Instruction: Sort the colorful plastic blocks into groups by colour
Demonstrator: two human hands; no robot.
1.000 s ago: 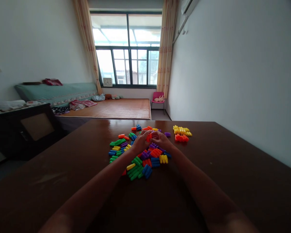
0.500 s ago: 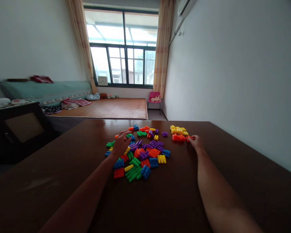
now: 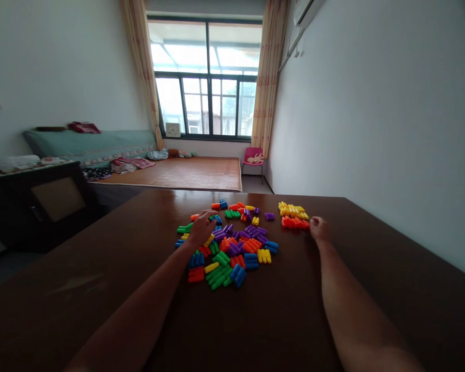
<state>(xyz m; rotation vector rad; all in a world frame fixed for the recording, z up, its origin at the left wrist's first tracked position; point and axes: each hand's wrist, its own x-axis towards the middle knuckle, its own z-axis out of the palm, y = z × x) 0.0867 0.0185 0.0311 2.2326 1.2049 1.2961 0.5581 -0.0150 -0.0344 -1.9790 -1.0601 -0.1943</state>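
Observation:
My right hand (image 3: 320, 229) is at the right end of a row of red-orange plastic building blocks (image 3: 294, 222), its fingers pinched on the endmost block. Just behind that row lies a matching row of yellow blocks (image 3: 292, 210). My left hand (image 3: 203, 227) rests over the left side of a loose heap of blocks, fingers apart, next to some blue blocks (image 3: 217, 220). It partly covers the pieces beneath it. Purple blocks (image 3: 256, 233), green blocks (image 3: 219, 276) and a yellow block (image 3: 264, 256) lie in the heap.
The dark brown table (image 3: 279, 320) has a far edge close behind the blocks. Beyond it stand a bed (image 3: 201, 173), a pink chair (image 3: 252, 153) and a window. A dark cabinet (image 3: 54, 196) is at the left, and a white wall rises at the right.
The view has turned slightly left. At the right, the red block in my fingers has come up against the red row, closing the small gap. My left hand stays over the heap.

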